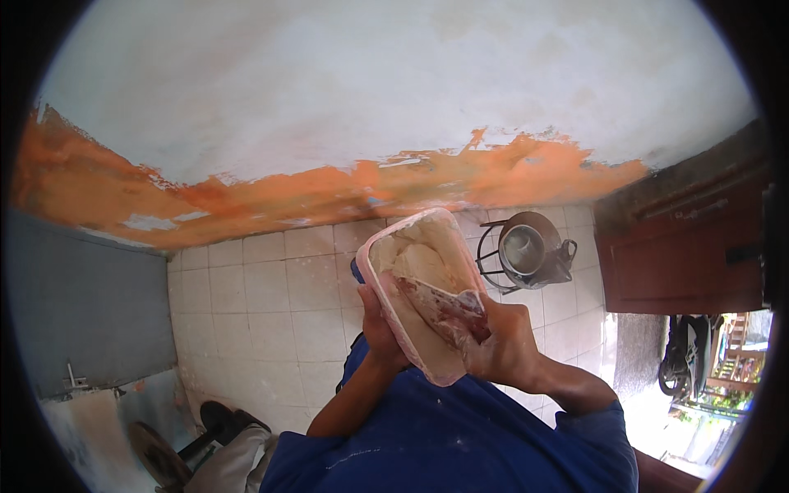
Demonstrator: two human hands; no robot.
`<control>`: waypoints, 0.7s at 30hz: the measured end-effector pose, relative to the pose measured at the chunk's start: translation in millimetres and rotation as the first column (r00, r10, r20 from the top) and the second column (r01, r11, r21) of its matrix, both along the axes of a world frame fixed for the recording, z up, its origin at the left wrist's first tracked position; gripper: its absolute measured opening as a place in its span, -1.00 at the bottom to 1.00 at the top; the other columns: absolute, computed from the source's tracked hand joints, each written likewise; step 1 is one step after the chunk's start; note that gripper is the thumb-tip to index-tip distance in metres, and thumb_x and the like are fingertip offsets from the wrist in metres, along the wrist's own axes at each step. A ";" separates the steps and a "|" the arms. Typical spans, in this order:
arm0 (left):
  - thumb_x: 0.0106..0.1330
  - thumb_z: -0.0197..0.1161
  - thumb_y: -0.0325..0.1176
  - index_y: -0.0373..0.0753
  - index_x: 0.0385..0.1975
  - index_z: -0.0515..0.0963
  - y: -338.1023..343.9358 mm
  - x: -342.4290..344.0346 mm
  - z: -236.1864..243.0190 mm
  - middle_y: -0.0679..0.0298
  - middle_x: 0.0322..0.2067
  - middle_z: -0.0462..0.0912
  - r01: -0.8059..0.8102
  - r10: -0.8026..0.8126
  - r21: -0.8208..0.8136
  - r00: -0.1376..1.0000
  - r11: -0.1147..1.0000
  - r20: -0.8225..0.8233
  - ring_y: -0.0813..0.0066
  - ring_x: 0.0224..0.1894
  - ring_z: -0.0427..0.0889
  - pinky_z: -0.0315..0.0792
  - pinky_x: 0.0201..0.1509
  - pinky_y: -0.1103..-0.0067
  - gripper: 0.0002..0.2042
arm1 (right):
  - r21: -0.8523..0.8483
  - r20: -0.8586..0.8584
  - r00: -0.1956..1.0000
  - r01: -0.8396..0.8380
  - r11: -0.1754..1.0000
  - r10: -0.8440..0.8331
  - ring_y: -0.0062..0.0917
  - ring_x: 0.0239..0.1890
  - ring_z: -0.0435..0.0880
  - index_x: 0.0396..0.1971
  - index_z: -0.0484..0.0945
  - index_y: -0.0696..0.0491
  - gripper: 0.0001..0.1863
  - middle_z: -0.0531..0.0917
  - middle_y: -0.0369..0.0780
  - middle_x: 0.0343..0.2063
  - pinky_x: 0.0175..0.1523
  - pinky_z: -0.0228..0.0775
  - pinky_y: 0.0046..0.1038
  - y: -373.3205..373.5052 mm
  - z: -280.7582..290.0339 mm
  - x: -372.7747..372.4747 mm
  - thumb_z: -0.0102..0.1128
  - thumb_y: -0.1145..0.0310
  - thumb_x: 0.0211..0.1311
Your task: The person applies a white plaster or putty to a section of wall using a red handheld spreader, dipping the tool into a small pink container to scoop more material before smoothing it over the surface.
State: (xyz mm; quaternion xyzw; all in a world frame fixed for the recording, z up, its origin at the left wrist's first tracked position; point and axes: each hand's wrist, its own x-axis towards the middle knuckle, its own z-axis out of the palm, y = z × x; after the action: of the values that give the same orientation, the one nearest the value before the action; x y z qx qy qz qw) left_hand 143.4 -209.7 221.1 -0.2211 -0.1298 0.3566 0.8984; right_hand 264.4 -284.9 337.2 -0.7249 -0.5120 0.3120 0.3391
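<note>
A pinkish rectangular tub is tilted in front of my chest, with pale, creamy putty inside. My left hand grips the tub by its left side, fingers partly hidden beneath it. In my right hand is a flat, broad putty knife, its blade smeared white and reddish-brown. That blade lies inside the tub against the putty, and my right fingers are closed around its near end. Ahead stands a wall, coated white above, with a ragged orange band below.
A round stool near the wall bears a grey bucket-like container and a plastic bag-like item. At right are a reddish-brown door and a motorcycle outside. A grey panel stands left; pale tiles cover the floor.
</note>
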 end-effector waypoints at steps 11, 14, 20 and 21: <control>0.36 -0.36 0.23 -0.18 0.20 0.18 7.1 2.1 5.4 0.17 0.07 0.36 0.149 0.108 0.438 0.853 0.887 -0.510 0.24 0.10 0.38 0.29 0.21 0.31 -0.35 | -0.095 -0.089 0.982 0.161 0.982 -0.169 -0.73 -0.37 0.57 -0.21 0.50 0.29 -0.74 0.68 -0.08 -0.38 -0.31 0.48 -0.57 -10.4 -10.5 -3.0 0.22 0.52 0.10; 0.35 -0.36 0.23 -0.18 0.23 0.14 8.2 5.7 7.6 0.14 0.10 0.34 0.113 0.071 0.415 0.913 0.903 -0.402 0.22 0.12 0.37 0.28 0.21 0.31 -0.34 | -0.036 -0.120 0.970 0.211 0.977 -0.213 -0.72 -0.33 0.57 -0.19 0.48 0.32 -0.73 0.68 -0.09 -0.35 -0.28 0.48 -0.58 -16.6 -15.2 -10.4 0.22 0.53 0.10; 0.35 -0.35 0.23 -0.17 0.26 0.10 5.1 12.4 3.8 0.14 0.13 0.31 0.127 0.051 0.416 0.918 0.900 -0.393 0.21 0.14 0.34 0.27 0.22 0.31 -0.34 | 0.173 -0.187 0.946 0.297 0.939 -0.265 -0.22 -0.50 0.67 -0.25 0.49 0.23 -0.75 0.64 -0.01 -0.51 -0.42 0.46 -0.39 -9.1 -30.0 -14.3 0.21 0.49 0.03; 0.35 -0.35 0.23 -0.17 0.26 0.10 4.6 14.3 5.9 0.14 0.14 0.30 0.120 0.046 0.404 0.925 0.907 -0.378 0.21 0.15 0.33 0.26 0.22 0.31 -0.33 | 0.205 -0.126 0.962 0.266 0.942 -0.244 -0.22 -0.49 0.67 -0.23 0.49 0.23 -0.73 0.64 -0.01 -0.50 -0.41 0.47 -0.38 -9.1 -31.8 -13.0 0.21 0.50 0.02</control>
State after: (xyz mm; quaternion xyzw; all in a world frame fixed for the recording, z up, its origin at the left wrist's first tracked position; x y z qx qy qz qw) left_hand 157.7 -205.0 226.9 0.0480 -0.0233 0.3387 0.9394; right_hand 251.4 -294.0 305.5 -0.7268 -0.4278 0.2421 0.4797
